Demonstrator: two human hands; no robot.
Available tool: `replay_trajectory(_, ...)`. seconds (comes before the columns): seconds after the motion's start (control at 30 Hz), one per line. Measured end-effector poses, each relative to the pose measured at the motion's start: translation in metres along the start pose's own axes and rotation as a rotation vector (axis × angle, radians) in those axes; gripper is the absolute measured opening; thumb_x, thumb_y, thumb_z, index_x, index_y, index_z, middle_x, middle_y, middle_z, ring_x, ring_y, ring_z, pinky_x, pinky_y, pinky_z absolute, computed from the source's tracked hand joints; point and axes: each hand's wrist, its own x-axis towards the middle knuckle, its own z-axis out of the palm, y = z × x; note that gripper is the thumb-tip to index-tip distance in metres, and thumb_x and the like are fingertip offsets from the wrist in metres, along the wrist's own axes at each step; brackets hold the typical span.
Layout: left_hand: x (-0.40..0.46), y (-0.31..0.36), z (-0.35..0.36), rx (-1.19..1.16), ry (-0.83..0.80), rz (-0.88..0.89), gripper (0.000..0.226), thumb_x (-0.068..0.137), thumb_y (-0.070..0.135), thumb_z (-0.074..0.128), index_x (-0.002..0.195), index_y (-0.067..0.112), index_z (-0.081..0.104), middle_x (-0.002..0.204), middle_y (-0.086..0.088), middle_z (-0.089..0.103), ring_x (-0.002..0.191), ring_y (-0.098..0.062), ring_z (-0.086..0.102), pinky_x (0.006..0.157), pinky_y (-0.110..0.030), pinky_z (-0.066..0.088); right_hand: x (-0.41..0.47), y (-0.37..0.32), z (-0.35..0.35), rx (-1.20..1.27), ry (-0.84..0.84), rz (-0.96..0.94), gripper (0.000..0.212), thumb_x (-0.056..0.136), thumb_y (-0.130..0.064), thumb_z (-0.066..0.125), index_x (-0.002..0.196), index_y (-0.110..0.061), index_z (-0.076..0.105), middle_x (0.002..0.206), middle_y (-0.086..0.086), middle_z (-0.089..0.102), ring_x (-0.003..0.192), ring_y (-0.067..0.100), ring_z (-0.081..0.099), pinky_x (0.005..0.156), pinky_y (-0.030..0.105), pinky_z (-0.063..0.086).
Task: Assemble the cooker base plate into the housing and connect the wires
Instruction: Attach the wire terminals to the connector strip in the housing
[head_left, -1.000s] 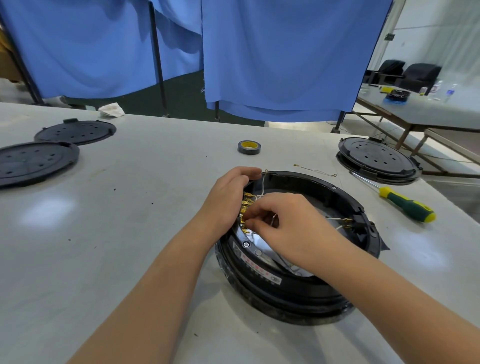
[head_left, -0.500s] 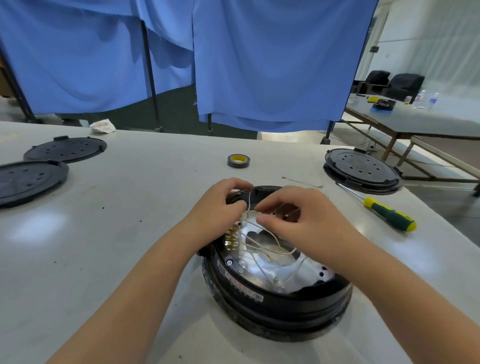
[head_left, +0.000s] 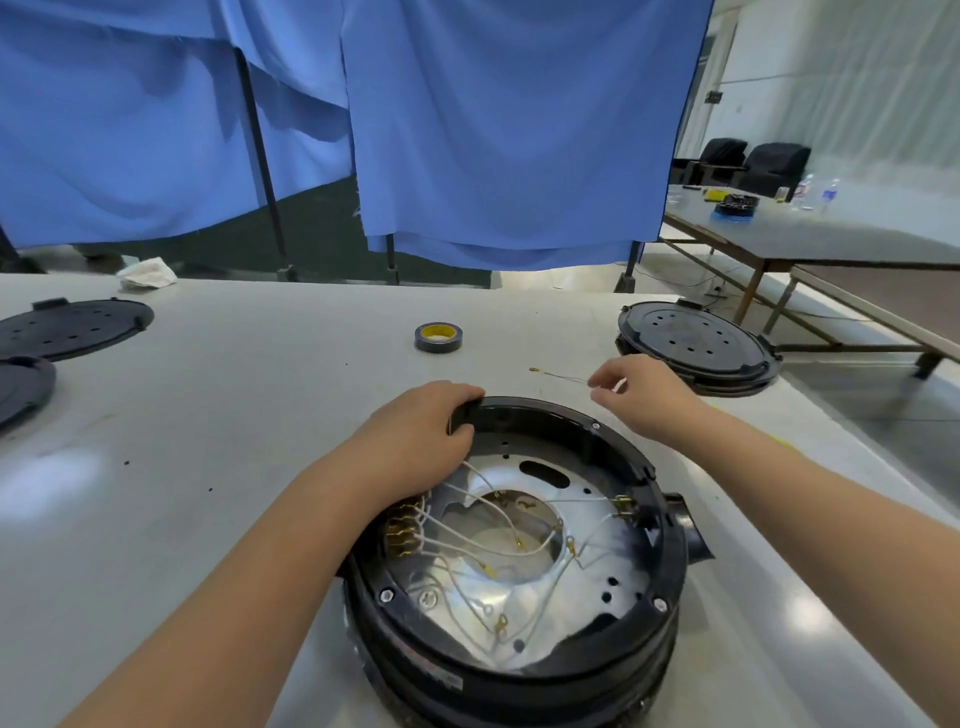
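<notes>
The round black cooker housing (head_left: 670, 561) lies upside down on the table in front of me. Inside it sits the shiny metal plate (head_left: 613, 566), crossed by several white wires (head_left: 467, 545) with brass terminals. My left hand (head_left: 421, 431) grips the housing's far left rim, fingers curled over the edge. My right hand (head_left: 644, 395) is beyond the housing and pinches the near end of a thin loose wire (head_left: 558, 375) that lies on the table, its brass terminal pointing left.
A roll of dark tape (head_left: 438, 337) with a yellow core lies further back. A black base plate (head_left: 693, 338) is stacked at the right. Two more black plates (head_left: 72, 327) lie at the far left, and a white cloth (head_left: 148, 274) at the back edge.
My right hand left the wires inside the housing and reached to the loose wire on the table behind it. My left hand slid up along the rim. The screwdriver is hidden now.
</notes>
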Motion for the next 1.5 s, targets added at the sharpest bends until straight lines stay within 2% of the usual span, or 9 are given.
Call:
replay_trajectory(0.2, 0.0, -0.002, 0.001, 0.019, 0.015, 0.014, 0.046, 0.098, 0.025, 0.049, 0.143, 0.03, 0.043, 0.138, 0.007, 0.051, 0.122, -0.012, 0.048, 0.092, -0.021, 0.033, 0.031, 0.001, 0.024, -0.089, -0.053, 0.11, 0.05, 0.097, -0.028, 0.05, 0.143, -0.016, 0.034, 0.124, 0.012, 0.058, 0.109, 0.029, 0.056, 0.092, 0.04, 0.046)
replay_trajectory(0.37, -0.001, -0.001, 0.001, 0.023, 0.023, 0.015, 0.045, 0.098, 0.026, 0.048, 0.143, 0.03, 0.042, 0.137, 0.008, 0.051, 0.121, -0.011, 0.048, 0.094, -0.021, 0.034, 0.041, 0.002, 0.031, -0.137, 0.018, 0.172, 0.026, 0.096, -0.03, 0.051, 0.114, -0.013, 0.059, 0.116, 0.01, 0.063, 0.105, 0.03, 0.058, 0.09, 0.039, 0.048)
replay_trajectory(0.53, -0.003, -0.001, 0.001, 0.031, 0.017, 0.012, 0.046, 0.099, 0.027, 0.047, 0.144, 0.03, 0.041, 0.137, 0.009, 0.051, 0.121, -0.011, 0.048, 0.097, -0.025, 0.037, 0.04, 0.004, 0.033, -0.089, 0.058, 0.188, 0.018, 0.093, -0.025, 0.057, 0.101, -0.012, 0.065, 0.104, 0.008, 0.066, 0.095, 0.028, 0.06, 0.083, 0.037, 0.05)
replay_trajectory(0.73, -0.003, -0.001, 0.002, 0.011, 0.027, 0.011, 0.044, 0.098, 0.031, 0.049, 0.142, 0.031, 0.043, 0.139, 0.01, 0.05, 0.123, -0.009, 0.047, 0.096, -0.023, 0.035, 0.01, -0.018, 0.008, 0.404, 0.11, 0.121, 0.013, 0.089, -0.025, 0.065, 0.086, -0.013, 0.067, 0.075, -0.001, 0.061, 0.071, 0.015, 0.055, 0.059, 0.024, 0.04)
replay_trajectory(0.93, -0.01, 0.008, -0.006, -0.242, 0.249, 0.022, 0.03, 0.091, 0.041, 0.059, 0.12, 0.034, 0.063, 0.119, 0.018, 0.062, 0.105, 0.003, 0.056, 0.09, -0.021, 0.042, -0.062, -0.054, -0.03, 0.468, 0.029, -0.036, 0.011, 0.086, -0.031, 0.066, 0.079, -0.024, 0.068, 0.071, -0.004, 0.066, 0.051, -0.003, 0.051, 0.055, 0.014, 0.042)
replay_trajectory(1.07, -0.022, 0.027, -0.018, -0.497, 0.336, 0.085, 0.016, 0.083, 0.038, 0.07, 0.098, 0.033, 0.073, 0.088, 0.022, 0.072, 0.087, 0.008, 0.064, 0.079, -0.014, 0.049, -0.099, -0.068, -0.035, 0.529, 0.002, -0.1, 0.011, 0.084, -0.029, 0.068, 0.075, -0.023, 0.07, 0.058, -0.011, 0.063, 0.051, 0.001, 0.051, 0.051, 0.011, 0.042)
replay_trajectory(1.2, -0.033, 0.045, -0.02, -0.785, 0.324, 0.106, 0.006, 0.082, 0.027, 0.074, 0.087, 0.028, 0.077, 0.083, 0.012, 0.075, 0.081, -0.001, 0.07, 0.068, -0.007, 0.05, -0.117, -0.076, -0.033, 0.595, -0.074, -0.155, 0.011, 0.086, -0.025, 0.067, 0.077, -0.019, 0.07, 0.07, 0.005, 0.069, 0.059, 0.009, 0.055, 0.059, 0.021, 0.045)
replay_trajectory(1.4, -0.038, 0.055, -0.014, -0.988, 0.219, 0.054, 0.008, 0.085, 0.014, 0.071, 0.087, 0.018, 0.077, 0.08, -0.004, 0.076, 0.075, -0.014, 0.073, 0.063, -0.015, 0.054, -0.123, -0.078, -0.025, 0.553, -0.163, -0.227, 0.011, 0.088, -0.021, 0.065, 0.077, -0.021, 0.068, 0.067, -0.002, 0.067, 0.062, 0.008, 0.058, 0.064, 0.025, 0.049)
replay_trajectory(1.5, -0.035, 0.058, -0.01, -0.98, 0.15, 0.051, 0.012, 0.087, 0.013, 0.069, 0.087, 0.021, 0.078, 0.079, -0.004, 0.076, 0.074, -0.015, 0.074, 0.064, -0.017, 0.055, -0.123, -0.074, -0.026, 0.51, -0.206, -0.263, 0.011, 0.087, -0.022, 0.065, 0.077, -0.022, 0.069, 0.057, -0.01, 0.059, 0.053, 0.002, 0.048, 0.053, 0.016, 0.04)
